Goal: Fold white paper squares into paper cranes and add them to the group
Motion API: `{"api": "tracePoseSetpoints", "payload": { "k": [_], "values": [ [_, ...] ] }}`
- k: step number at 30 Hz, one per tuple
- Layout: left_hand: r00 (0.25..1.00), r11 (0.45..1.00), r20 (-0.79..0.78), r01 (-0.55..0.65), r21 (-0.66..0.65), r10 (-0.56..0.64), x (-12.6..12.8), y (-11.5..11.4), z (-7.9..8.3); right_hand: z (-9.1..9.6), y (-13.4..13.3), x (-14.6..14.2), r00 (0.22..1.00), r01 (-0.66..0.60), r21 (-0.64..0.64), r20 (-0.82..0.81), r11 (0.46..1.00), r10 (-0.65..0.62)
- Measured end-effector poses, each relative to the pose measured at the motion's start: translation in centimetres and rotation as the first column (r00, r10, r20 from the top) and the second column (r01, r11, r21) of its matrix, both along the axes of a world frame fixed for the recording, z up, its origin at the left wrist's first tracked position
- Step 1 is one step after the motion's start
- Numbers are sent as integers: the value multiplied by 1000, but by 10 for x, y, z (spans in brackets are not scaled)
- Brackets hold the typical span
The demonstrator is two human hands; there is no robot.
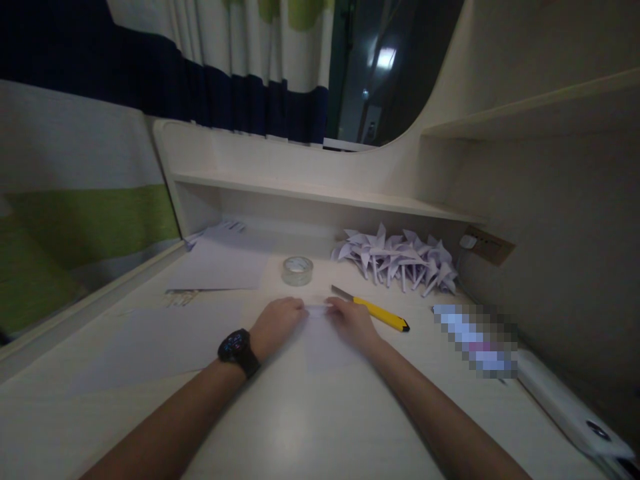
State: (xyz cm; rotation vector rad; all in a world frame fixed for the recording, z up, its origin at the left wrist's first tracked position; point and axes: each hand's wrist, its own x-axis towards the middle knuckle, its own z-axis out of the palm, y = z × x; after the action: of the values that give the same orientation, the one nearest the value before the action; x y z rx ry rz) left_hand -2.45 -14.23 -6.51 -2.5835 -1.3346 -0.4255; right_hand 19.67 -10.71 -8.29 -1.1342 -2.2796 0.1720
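Observation:
A small white sheet of paper (pixel 327 350) lies on the desk between my hands, its far edge folded or rolled into a narrow strip. The fingers of my left hand (pixel 280 323) are closed on the left end of that strip; a black watch is on this wrist. My right hand (pixel 353 325) pinches the strip's right end. Just beyond the right hand lies a yellow utility knife (pixel 383 315), its blade pointing to the far left. A roll of clear tape (pixel 297 271) sits flat beyond both hands. The fingertips are partly hidden.
Several white paper pinwheels (pixel 395 257) are heaped at the back right under the shelf (pixel 320 193). Larger paper sheets (pixel 220 260) lie at the back left, with another sheet (pixel 165 343) nearer. A blurred-out bright object (pixel 473 340) and a white device (pixel 565 400) are on the right.

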Motion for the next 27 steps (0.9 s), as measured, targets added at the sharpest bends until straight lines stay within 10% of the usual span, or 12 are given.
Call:
{"api": "tracePoseSetpoints", "payload": {
  "k": [27],
  "values": [
    [992,995,-122,1,104,11,10,3,2,-3,12,-4,993,15,27,-121,1000,-12]
  ]
}}
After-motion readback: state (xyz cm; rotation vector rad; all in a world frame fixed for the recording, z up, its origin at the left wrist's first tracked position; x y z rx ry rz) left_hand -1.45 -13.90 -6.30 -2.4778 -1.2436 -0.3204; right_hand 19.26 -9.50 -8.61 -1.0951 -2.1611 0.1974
